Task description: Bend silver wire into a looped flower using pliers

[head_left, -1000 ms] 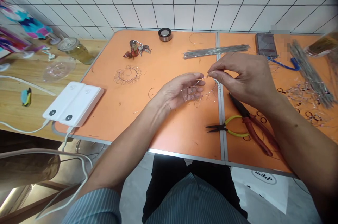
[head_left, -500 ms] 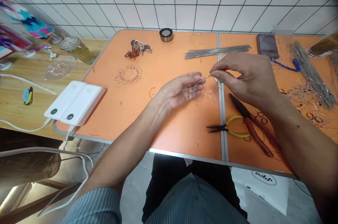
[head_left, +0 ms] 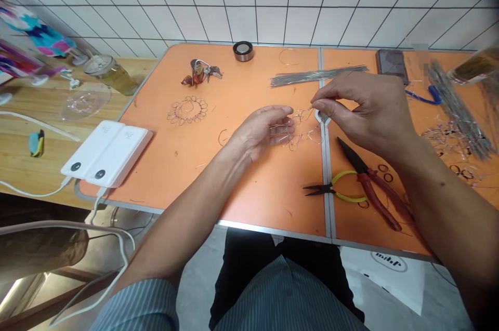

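A thin silver wire bent into a ring of small loops [head_left: 299, 140] hangs between my hands above the orange table. My left hand [head_left: 267, 131] has its palm turned up and fingers curled around the left part of this looped wire. The thumb and forefinger of my right hand [head_left: 360, 110] pinch the wire's upper right end. Left of my hands, a finished-looking looped wire ring [head_left: 187, 110] lies flat. Below my right hand are long-nose pliers [head_left: 370, 177] with red handles and small pliers [head_left: 322, 189] with yellow handles.
Bundles of straight wire [head_left: 312, 77] lie at the back and right [head_left: 462, 113]. Around them are wire scraps, a dark phone-like box [head_left: 392, 65], keys [head_left: 201, 72] and a tape roll [head_left: 243, 51]. White power banks [head_left: 107, 153] with cables sit on the left edge, near a drink cup [head_left: 111, 74].
My right hand has tilted up slightly at the wrist, still pinching the wire. My left fingers have shifted a little on the looped wire. The view has moved slightly.
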A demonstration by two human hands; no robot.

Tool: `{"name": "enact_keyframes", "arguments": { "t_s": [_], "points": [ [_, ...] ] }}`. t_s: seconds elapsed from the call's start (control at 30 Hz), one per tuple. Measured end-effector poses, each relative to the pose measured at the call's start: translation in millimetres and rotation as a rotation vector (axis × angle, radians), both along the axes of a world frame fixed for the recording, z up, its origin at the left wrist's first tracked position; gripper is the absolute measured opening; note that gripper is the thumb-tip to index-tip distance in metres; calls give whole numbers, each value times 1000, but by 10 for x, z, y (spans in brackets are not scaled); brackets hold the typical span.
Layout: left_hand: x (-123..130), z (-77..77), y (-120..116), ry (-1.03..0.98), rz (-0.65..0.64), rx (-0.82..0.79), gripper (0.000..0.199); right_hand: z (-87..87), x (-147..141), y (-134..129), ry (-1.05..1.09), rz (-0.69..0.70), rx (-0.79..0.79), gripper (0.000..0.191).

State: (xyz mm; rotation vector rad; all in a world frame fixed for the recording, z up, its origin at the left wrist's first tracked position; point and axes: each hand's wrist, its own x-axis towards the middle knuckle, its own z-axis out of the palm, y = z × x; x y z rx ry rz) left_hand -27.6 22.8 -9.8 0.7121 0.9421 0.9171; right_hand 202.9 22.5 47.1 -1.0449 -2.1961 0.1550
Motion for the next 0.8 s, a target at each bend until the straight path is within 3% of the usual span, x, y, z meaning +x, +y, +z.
{"name": "enact_keyframes", "arguments": {
  "t_s": [0.6, 0.8],
  "points": [
    [1, 145, -58, -4, -105, 129, 37, 13, 39, 21, -13, -45, -27, 27],
    [-6, 123, -56, 52, -102, 188, 37, -5, 37, 30, -13, -44, -23, 27]
  ]
}}
